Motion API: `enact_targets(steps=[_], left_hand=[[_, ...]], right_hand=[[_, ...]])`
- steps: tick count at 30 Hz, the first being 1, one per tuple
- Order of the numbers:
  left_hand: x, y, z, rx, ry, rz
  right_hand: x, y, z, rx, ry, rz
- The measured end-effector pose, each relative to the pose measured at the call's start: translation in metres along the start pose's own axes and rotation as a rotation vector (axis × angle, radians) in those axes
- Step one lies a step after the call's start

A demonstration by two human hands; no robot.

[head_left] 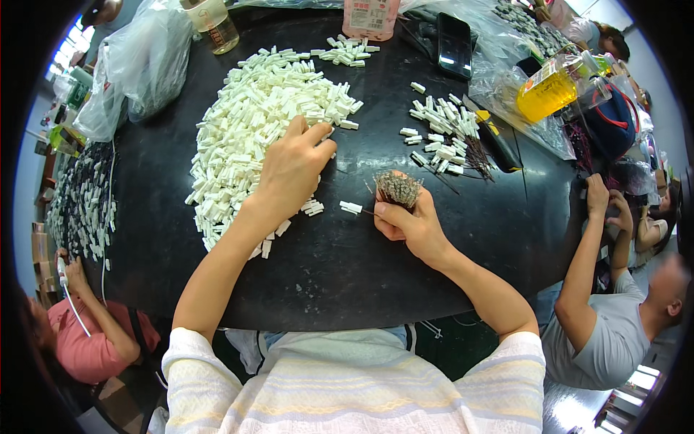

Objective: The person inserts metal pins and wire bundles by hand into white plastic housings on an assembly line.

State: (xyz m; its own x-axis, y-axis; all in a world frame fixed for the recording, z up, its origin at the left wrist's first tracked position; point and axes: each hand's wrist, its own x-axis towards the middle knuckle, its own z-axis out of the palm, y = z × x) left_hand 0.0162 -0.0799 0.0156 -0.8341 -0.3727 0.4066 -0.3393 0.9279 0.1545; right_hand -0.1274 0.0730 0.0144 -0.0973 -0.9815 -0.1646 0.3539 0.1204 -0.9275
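Observation:
My left hand (295, 163) rests at the right side of a large heap of small white plastic connector housings (249, 116), its fingers curled down among them. What its fingertips pinch, if anything, is hidden. In my right hand (413, 226) is a bundle of thin dark wires (397, 191), gripped in closed fingers with the metal-tipped ends fanned upward. A single white connector housing (351, 207) lies just left of that hand, close to its fingertips; whether a wire joins it to the bundle I cannot tell.
Beyond my right hand lie white connectors with dark wires (450, 134), beside a yellow-and-black utility knife (499, 141). A phone (454, 45), a bottle of orange liquid (553, 88), a cup (214, 29) and plastic bags (148, 65) line the far side. Co-workers sit at both sides.

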Motion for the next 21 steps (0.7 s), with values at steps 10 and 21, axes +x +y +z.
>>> enact_targets(steps=[10,21], left_hand=[[-0.020,0.034,-0.016,-1.527,-0.007,-0.743],[-0.029,0.038,-0.011,-1.760,-0.044,-0.839]], right_hand=[[-0.001,0.005,0.004,-0.205,0.118,-0.047],[-0.001,0.004,0.006,-0.217,0.157,0.001]])
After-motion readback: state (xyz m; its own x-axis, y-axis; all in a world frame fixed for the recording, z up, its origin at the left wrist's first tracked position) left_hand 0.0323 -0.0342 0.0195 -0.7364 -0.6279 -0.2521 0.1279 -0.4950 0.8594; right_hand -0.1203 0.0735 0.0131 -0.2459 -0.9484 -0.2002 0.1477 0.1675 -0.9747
